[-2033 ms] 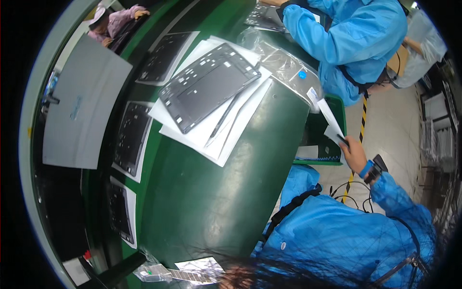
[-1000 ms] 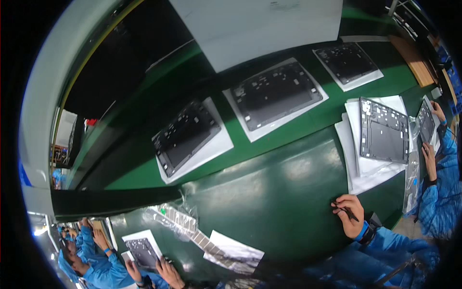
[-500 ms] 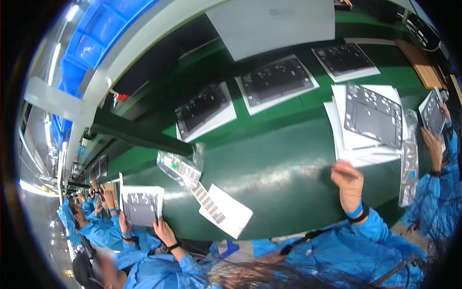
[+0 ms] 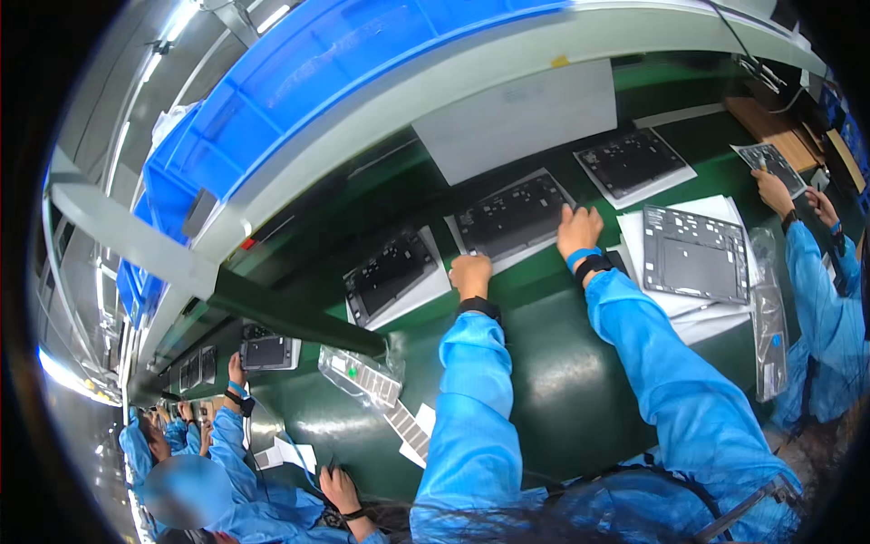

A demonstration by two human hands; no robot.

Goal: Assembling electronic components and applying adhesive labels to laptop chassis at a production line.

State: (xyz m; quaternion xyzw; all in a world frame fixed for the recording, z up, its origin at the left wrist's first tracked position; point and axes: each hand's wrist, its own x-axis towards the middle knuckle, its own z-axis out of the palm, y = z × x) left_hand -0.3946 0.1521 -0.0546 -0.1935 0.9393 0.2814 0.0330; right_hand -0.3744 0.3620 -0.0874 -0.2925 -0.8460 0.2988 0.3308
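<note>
On the green conveyor-like surface, a flat black panel with small white patches lies on a white sheet. My left hand is closed at the panel's near left corner. At its right edge, the fingers of my right hand are bent around the border. I cannot tell whether they pinch the panel, the sheet, or both. A similar black panel rests to the left on its own sheet, and another black panel is farther right. Near my right forearm, a grey panel tops a stack of white sheets.
A plastic bag with a label strip lies left of my forearm, by a dark green post. Another clear bag is at right. Blue bins hang overhead. Co-workers' hands work on both sides.
Both my hands have reached forward to the middle black panel; earlier only my right hand showed, above the near edge. The left co-worker's panel has moved farther away.
</note>
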